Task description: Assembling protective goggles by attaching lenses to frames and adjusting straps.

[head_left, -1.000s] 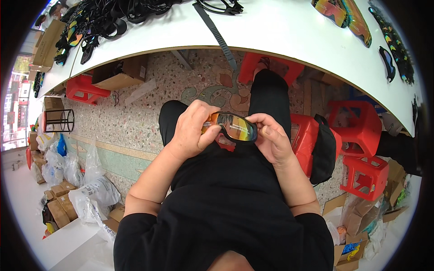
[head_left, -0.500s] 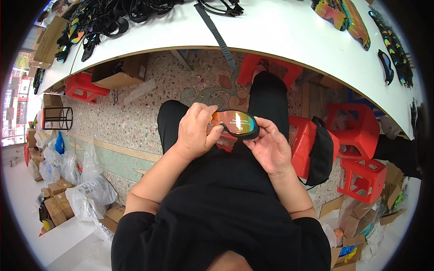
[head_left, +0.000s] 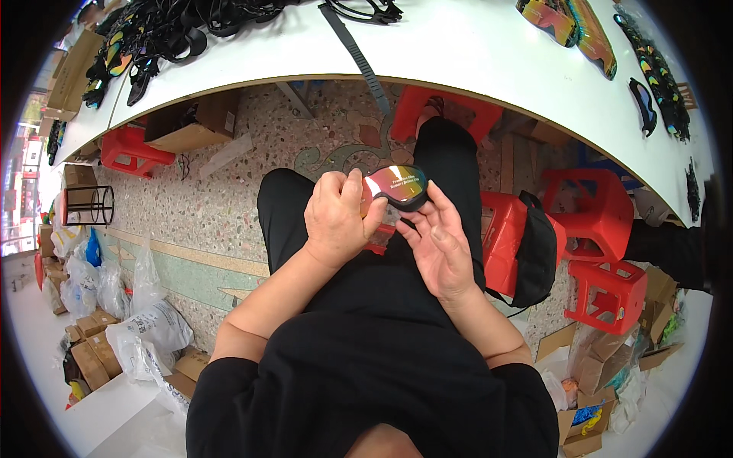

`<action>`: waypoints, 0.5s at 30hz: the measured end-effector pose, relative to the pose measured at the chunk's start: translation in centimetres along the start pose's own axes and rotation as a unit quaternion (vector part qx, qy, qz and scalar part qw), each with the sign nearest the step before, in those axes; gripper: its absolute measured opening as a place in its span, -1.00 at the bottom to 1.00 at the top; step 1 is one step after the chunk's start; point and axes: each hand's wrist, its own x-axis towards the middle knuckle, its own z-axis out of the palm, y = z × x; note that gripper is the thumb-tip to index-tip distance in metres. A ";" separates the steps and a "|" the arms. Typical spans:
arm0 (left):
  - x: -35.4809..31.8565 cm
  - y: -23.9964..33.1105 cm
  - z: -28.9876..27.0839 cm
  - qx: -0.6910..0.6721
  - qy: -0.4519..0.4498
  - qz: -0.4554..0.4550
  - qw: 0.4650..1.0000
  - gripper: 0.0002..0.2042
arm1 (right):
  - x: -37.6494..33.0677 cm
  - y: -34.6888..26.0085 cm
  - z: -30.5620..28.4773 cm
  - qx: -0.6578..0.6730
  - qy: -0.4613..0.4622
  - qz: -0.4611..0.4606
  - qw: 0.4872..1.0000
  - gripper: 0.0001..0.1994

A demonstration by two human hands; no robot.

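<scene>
Over my lap I hold a pair of goggles (head_left: 398,185) with a shiny orange-green mirrored lens, printed film on it and a black frame. My left hand (head_left: 336,215) is closed round the left end, its thumb along the lower edge of the lens. At the right end, my right hand (head_left: 441,243) has its palm turned up; one digit touches the frame's edge and the other fingers are loosely bent below it. The far side of the goggles is hidden. A dark ribbed strap (head_left: 356,55) lies on the white table (head_left: 458,57) and hangs over its edge.
Black straps and goggles (head_left: 183,30) lie heaped at the table's far left; mirrored lenses (head_left: 569,27) lie at the right. Red stools (head_left: 588,210) stand to my right, one with a black bag (head_left: 537,256). Plastic bags (head_left: 156,332) and cardboard boxes (head_left: 99,355) fill the left side.
The goggles have risen slightly away from me and tilted, right end up. My right hand's fingers have loosened and spread below the frame. My left hand keeps its hold.
</scene>
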 end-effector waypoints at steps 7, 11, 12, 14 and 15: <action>0.4 1.0 0.7 0.014 -0.003 -0.021 1.000 -0.51 | -1.3 1.5 0.0 -0.096 -0.048 -0.026 0.994 -0.13; 0.7 1.2 0.0 -0.005 -0.005 -0.027 1.000 -0.51 | -1.2 1.6 0.0 -0.076 0.000 -0.008 0.997 -0.30; 0.6 1.1 -0.2 -0.003 0.003 -0.013 1.000 -0.50 | -1.1 1.8 -0.6 0.018 0.042 -0.007 0.999 -0.46; 0.5 1.4 -0.3 -0.025 -0.002 0.009 1.000 -0.50 | -0.3 1.5 -1.6 0.136 0.144 0.034 0.980 -0.76; 0.3 1.4 -0.1 -0.028 -0.010 0.010 1.000 -0.48 | -0.2 1.6 -2.0 0.137 0.144 0.036 0.979 -0.76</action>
